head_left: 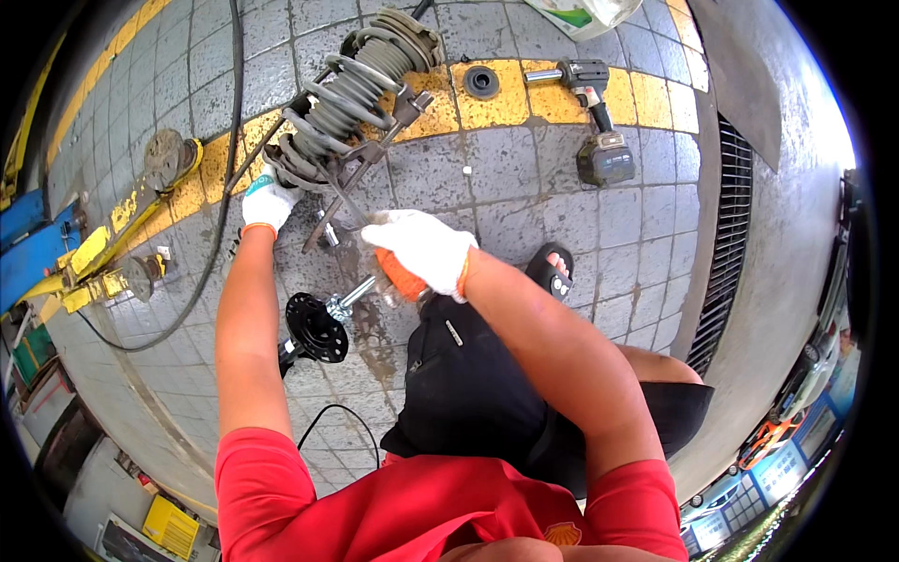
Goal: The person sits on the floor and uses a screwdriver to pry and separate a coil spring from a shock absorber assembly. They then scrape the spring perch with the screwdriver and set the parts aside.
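Note:
A grey coil spring (361, 89) with a dusty top mount (412, 37) lies tilted on the tiled floor, a clamp-type spring compressor (379, 140) along its side. My left hand (270, 203), in a white glove, is closed around the spring's lower end. My right hand (421, 248), also gloved, is closed on a thin metal bar (348, 199) that reaches to the spring's lower end; its grip is hidden. Below the right hand shows an orange patch I cannot identify. Nearer me lies a black strut (318, 328) with a shiny rod. A small metal socket (329, 230) sits between my hands.
A cordless impact wrench (595, 117) and a black round rubber piece (481, 82) lie beyond, right of the spring. A black hose (225, 187) runs down the left, near a yellow lift arm (112, 248). A floor grate (726, 244) is at right.

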Demonstrator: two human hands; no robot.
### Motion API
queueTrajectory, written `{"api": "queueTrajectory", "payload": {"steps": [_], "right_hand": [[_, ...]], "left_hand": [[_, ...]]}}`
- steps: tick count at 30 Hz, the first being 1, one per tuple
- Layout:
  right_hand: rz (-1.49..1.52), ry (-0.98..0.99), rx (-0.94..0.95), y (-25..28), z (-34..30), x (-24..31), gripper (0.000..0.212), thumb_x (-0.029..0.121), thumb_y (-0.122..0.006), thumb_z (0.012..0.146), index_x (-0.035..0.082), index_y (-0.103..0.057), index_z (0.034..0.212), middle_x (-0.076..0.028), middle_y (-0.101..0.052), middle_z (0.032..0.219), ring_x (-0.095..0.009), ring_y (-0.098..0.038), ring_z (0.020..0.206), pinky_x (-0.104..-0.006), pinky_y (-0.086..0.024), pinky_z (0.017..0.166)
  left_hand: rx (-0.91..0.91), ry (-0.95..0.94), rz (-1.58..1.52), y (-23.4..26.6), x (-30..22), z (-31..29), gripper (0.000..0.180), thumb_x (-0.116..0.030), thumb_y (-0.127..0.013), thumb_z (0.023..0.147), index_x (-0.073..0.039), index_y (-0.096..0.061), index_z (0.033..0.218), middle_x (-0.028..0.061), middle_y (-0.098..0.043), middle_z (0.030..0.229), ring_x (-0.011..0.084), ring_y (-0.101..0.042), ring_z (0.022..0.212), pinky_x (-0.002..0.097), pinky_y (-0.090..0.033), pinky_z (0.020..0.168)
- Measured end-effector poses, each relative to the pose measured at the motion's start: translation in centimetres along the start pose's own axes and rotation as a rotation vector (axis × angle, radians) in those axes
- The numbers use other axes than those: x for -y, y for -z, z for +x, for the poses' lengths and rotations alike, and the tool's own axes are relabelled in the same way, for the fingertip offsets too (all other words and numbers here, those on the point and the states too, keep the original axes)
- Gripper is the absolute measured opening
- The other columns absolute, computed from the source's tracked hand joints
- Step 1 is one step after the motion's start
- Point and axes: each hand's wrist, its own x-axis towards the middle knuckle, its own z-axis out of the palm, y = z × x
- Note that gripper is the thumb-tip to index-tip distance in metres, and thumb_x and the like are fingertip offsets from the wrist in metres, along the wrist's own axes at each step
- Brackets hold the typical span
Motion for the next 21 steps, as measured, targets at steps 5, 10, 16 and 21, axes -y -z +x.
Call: {"api": "queueTrajectory", "payload": {"steps": [5, 10, 16, 21], "right_hand": [[-0.201, -0.064, -0.016, 3.8, 0.7, 2.4, 0.037, 0.027, -0.071, 0.101, 0.002, -0.067, 0.127, -0.009, -0.069, 0.094, -0.02, -0.067, 0.067, -0.0361, -0.054, 0.055], [-0.301, -0.052, 0.006, 4.2, 0.3, 3.4, 0.037, 0.034, -0.065, 0.101, -0.001, -0.069, 0.113, -0.012, -0.071, 0.095, -0.02, -0.062, 0.081, -0.0361, -0.051, 0.076], [-0.241, 0.051, -0.052, -1.1, -0.4, 0.1, 0.068, 0.029, -0.065, 0.104, -0.012, -0.043, 0.154, -0.014, -0.067, 0.131, -0.013, -0.06, 0.105, -0.0315, -0.053, 0.09], [0.152, -0.1, 0.064, 1.2, -2.1, 1.3, 0.067, 0.023, -0.072, 0.101, -0.004, -0.042, 0.154, -0.01, -0.065, 0.1, -0.022, -0.064, 0.059, -0.0397, -0.057, 0.053]], "left_hand": [[-0.014, -0.009, 0.013, -0.7, 0.6, 0.1, 0.058, -0.039, -0.084, 0.079, -0.008, -0.064, 0.123, 0.0222, -0.076, 0.109, 0.0418, -0.072, 0.104, 0.0464, -0.058, 0.09], [-0.039, -0.088, 0.063, -2.7, 3.4, 0.8, 0.054, -0.04, -0.083, 0.081, -0.009, -0.064, 0.121, 0.0216, -0.076, 0.107, 0.0411, -0.072, 0.101, 0.0455, -0.059, 0.087], [-0.03, -0.098, 0.082, -1.3, 0.7, 0.5, 0.045, -0.035, -0.078, 0.086, -0.006, -0.065, 0.118, 0.02, -0.076, 0.103, 0.0382, -0.073, 0.096, 0.0433, -0.058, 0.084], [-0.053, -0.051, 0.015, -2.0, 2.8, 0.6, 0.057, -0.043, -0.083, 0.08, -0.005, -0.066, 0.118, 0.0243, -0.075, 0.111, 0.0416, -0.072, 0.105, 0.0467, -0.058, 0.09]]}}
